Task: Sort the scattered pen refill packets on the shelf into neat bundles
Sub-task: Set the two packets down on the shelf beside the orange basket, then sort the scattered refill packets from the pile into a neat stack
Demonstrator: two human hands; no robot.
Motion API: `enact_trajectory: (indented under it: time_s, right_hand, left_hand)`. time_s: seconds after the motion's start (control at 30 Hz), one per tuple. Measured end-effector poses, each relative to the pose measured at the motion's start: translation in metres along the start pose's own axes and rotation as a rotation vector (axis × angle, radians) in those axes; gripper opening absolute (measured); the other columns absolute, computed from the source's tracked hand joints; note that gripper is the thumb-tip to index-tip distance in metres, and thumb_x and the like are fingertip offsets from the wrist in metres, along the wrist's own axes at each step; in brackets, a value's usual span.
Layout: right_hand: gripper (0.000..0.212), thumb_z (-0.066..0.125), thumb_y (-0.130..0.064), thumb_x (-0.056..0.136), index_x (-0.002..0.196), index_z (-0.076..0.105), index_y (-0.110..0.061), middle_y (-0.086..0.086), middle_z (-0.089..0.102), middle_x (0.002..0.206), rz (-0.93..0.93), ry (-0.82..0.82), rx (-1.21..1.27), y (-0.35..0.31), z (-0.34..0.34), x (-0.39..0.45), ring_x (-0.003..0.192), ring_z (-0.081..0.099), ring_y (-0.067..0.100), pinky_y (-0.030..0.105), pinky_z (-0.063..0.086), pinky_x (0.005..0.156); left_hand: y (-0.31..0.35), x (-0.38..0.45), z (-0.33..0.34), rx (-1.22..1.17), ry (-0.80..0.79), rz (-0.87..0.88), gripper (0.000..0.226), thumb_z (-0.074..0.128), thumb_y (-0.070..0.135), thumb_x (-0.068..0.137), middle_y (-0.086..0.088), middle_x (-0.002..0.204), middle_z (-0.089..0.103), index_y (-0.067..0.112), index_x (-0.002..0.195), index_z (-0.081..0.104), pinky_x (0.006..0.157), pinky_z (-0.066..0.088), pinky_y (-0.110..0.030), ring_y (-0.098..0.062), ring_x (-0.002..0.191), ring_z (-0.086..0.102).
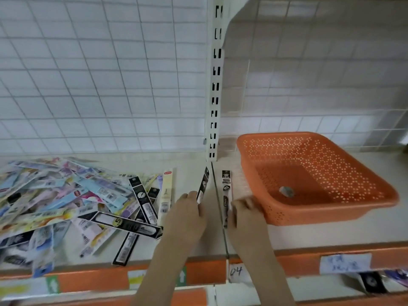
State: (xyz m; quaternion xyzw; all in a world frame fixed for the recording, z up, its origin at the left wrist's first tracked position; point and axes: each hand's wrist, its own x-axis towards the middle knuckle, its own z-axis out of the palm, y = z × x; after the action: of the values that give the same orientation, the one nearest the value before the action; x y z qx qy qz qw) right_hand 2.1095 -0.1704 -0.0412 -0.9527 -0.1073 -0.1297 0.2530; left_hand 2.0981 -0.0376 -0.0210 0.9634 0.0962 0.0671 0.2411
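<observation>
the left hand point(187, 208) is pinching one black refill packet point(202, 187) and the right hand point(245, 212) is holding another black packet point(226, 195), so they are needing squaring end to end before stacking.

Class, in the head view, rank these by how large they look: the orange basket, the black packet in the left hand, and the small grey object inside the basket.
1. orange basket
2. black packet, seen edge-on in the left hand
3. small grey object

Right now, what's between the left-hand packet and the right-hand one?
Head view: only bare shelf and the seam between the two shelf panels. The left hand holds a black packet; the right hand rests on another black packet.
</observation>
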Motion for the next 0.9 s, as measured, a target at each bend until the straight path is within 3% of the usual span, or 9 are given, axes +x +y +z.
enact_trajectory:
  time_s: [0.17,0.3,0.47,0.67,0.9]
  right_hand:
    - [0.015,0.055,-0.019,0.086,0.089,0.065,-0.008,0.012,0.059,0.097,0.016,-0.013,-0.013,0.002,0.002,0.001,0.096,0.056,0.030,0.045,0.049,0.084]
    - [0.020,0.048,-0.023,0.092,0.102,0.061,-0.012,0.007,0.056,0.108,0.008,-0.073,-0.020,0.000,-0.001,0.003,0.106,0.053,0.025,0.039,0.046,0.093]
    - [0.018,0.050,-0.021,0.090,0.096,0.065,-0.014,0.008,0.065,0.094,-0.028,-0.013,-0.001,-0.016,-0.001,0.009,0.095,0.061,0.029,0.041,0.049,0.086]
    - [0.024,0.046,-0.021,0.094,0.108,0.064,-0.014,0.005,0.067,0.102,-0.097,-0.074,0.060,-0.053,0.013,0.014,0.100,0.058,0.025,0.035,0.045,0.086]
    - [0.021,0.045,-0.025,0.095,0.103,0.060,-0.012,0.006,0.065,0.097,-0.053,-0.184,0.146,-0.107,0.043,0.019,0.092,0.061,0.024,0.036,0.051,0.076]
  left_hand:
    - [-0.001,-0.013,-0.003,0.061,0.004,0.009,0.036,0.039,0.035,0.095,-0.006,0.111,0.055,0.012,0.120,0.051,0.088,0.049,-0.039,-0.026,0.102,0.059]
    - [-0.009,-0.020,-0.018,0.041,0.100,-0.007,0.035,0.040,0.035,0.096,-0.002,0.117,0.054,0.017,0.123,0.054,0.087,0.050,-0.037,-0.022,0.104,0.060]
    - [-0.045,-0.027,-0.047,0.040,0.254,-0.073,0.028,0.043,0.033,0.095,0.001,0.096,0.061,0.017,0.112,0.059,0.072,0.047,-0.029,-0.018,0.082,0.056]
    - [-0.104,-0.047,-0.083,-0.007,0.349,-0.251,0.030,0.046,0.030,0.094,-0.005,0.106,0.063,0.013,0.114,0.062,0.074,0.050,-0.034,-0.023,0.088,0.060]
    - [-0.164,-0.059,-0.114,0.009,0.362,-0.324,0.028,0.047,0.029,0.094,0.002,0.086,0.061,0.014,0.113,0.061,0.061,0.040,-0.026,-0.017,0.069,0.052]
